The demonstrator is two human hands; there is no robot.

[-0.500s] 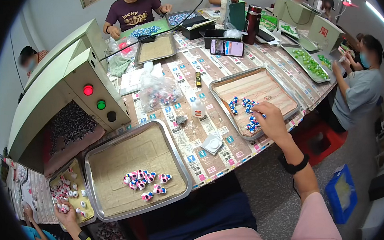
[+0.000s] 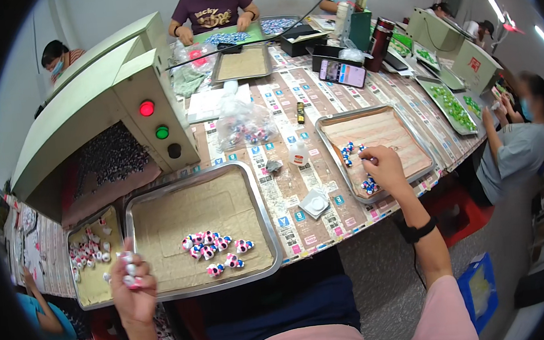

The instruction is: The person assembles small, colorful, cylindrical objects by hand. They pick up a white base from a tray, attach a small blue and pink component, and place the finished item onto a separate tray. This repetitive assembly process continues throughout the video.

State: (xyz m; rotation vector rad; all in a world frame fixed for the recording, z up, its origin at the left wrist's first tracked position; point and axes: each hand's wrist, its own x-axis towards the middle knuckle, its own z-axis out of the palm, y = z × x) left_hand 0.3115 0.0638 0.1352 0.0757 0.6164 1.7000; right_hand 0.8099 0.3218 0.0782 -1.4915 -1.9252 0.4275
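A table with a patterned cover spans the work area. A pale green machine with one red and one green light stands at its left. The central tray lies to the front, its long axis running left to right. The right tray sits farther back and to the right; the narrow left tray is just beside the central one.

The left hand is palm up at the near left corner of the central tray, fingers curled around several pink-and-white pieces. The right hand is above the right tray, thumb and fingers drawn narrow; whether they grip a piece cannot be told.

A cluster of pink, white and blue figures rests in the central tray, to the right of the left hand, which is the nearer hand. Blue-and-white pieces lie directly beside the right fingertips. Their individual long axes are too small to determine.
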